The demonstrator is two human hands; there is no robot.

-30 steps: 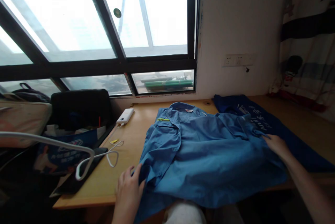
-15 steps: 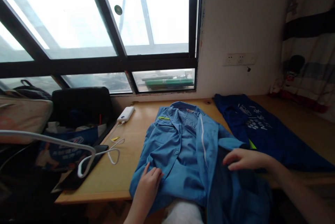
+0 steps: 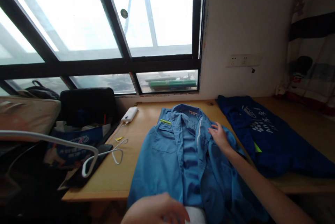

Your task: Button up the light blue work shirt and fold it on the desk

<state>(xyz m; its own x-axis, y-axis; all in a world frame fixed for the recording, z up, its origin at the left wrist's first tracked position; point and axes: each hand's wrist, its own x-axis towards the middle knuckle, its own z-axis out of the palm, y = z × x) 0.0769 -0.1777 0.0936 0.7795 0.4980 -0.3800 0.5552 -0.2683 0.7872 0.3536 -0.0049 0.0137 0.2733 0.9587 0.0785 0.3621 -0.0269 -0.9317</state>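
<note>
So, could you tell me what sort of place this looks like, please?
Probably a bedroom or dorm room: a wooden desk under a black-framed window, a white wall socket, and a light blue work shirt under the right hand.

Shirt (image 3: 167, 161) lies centrally on the table (image 3: 117, 178). Second garment (image 3: 274, 147) lies just to its right. Power bank (image 3: 129, 114) sits behind and left, below the window (image 3: 157, 14).

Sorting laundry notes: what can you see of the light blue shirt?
The light blue shirt looks like woven workwear: collar with a label, chest pocket under a yellow-green strip, pale stripe by the opening. It lies face up on the wooden table, front open, hem over the near edge. The right hand rests flat on it near the collar; the left hand is by the hem.
</note>
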